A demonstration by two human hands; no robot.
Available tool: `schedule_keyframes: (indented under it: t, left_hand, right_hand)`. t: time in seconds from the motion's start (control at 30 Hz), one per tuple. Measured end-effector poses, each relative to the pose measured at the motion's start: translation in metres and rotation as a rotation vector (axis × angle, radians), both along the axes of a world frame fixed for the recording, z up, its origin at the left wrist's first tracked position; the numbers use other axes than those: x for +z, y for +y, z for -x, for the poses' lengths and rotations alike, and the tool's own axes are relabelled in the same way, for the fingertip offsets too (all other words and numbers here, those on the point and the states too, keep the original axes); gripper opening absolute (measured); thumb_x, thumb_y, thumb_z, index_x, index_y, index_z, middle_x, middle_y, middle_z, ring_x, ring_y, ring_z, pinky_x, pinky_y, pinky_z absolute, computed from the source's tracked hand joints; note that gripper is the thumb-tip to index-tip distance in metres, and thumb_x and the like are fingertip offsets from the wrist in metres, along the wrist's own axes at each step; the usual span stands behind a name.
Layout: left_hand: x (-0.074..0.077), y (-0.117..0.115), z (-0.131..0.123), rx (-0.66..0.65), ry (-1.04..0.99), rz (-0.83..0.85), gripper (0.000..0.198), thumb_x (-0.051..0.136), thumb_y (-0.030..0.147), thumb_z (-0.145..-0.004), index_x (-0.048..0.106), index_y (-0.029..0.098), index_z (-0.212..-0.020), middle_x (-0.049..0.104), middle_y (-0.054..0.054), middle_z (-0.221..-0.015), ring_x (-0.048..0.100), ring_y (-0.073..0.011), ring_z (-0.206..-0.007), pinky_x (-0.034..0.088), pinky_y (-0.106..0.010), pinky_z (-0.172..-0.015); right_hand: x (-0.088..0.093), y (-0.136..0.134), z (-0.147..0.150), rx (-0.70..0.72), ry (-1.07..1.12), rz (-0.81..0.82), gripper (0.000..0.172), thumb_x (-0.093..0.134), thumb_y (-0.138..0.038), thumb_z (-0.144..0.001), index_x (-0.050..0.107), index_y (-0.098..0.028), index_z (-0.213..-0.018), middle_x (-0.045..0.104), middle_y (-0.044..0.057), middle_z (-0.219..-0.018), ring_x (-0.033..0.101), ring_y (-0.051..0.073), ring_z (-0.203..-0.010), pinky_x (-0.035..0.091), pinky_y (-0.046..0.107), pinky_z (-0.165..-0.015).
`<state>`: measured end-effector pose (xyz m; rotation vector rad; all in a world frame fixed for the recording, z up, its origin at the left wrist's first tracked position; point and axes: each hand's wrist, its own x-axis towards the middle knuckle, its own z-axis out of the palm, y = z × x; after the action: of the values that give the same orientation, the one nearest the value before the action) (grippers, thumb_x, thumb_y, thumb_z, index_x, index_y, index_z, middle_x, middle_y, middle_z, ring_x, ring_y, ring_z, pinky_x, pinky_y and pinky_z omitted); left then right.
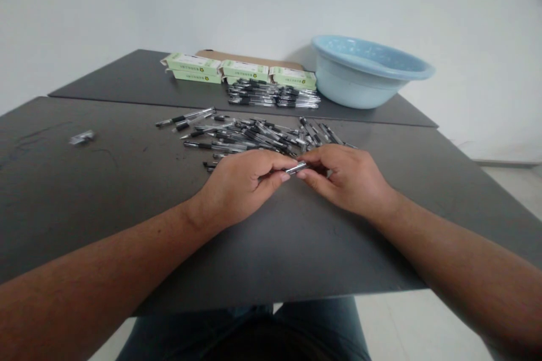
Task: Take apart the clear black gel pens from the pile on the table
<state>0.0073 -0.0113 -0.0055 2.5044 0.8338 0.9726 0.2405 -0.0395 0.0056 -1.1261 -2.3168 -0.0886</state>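
Both hands meet over the near side of a loose pile of black-and-clear pens (249, 134). Between thumb and fingers, my left hand (241, 183) pinches one end of a pen (296, 168). My right hand (349, 177) grips the other end of that same pen, its fingertips curled close to the left ones. Only a short, shiny middle part of the pen shows; my fingers hide the rest. Some of the pile is covered by my hands.
Behind the pile, stacked pens (273, 95) lie in front of green-and-white boxes (195, 67). A light-blue basin (359, 79) stands at the back right. Some small clear pieces (82, 137) lie at the left. The grey table's near edge (279, 306) is by my lap.
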Motion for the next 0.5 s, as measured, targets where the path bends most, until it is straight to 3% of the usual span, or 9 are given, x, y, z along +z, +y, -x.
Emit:
schedule_keyframes:
  t: [0.13, 0.5]
  left_hand:
    - [0.0, 0.0001, -0.0001, -0.009, 0.007, -0.007, 0.024, 0.061, 0.019, -0.092, 0.073, 0.024, -0.112, 0.077, -0.002, -0.108, 0.072, -0.0184, -0.1, 0.055, -0.03, -0.093]
    - [0.0033, -0.0013, -0.0025, -0.044, -0.02, 0.116, 0.022, 0.065, 0.019, -0.089, 0.076, 0.026, -0.106, 0.079, 0.0, -0.1, 0.073, -0.0166, -0.091, 0.056, -0.027, -0.087]
  right_hand:
    - [0.002, -0.0014, -0.0014, 0.017, -0.096, -0.024, 0.025, 0.057, -0.039, -0.097, 0.068, -0.017, -0.091, 0.069, 0.005, -0.076, 0.064, 0.017, -0.07, 0.045, 0.028, -0.065]
    - [0.0014, 0.0021, -0.0049, 0.106, -0.18, -0.061, 0.033, 0.049, -0.038, -0.101, 0.063, -0.018, -0.079, 0.061, 0.004, -0.068, 0.056, 0.017, -0.066, 0.04, 0.029, -0.062]
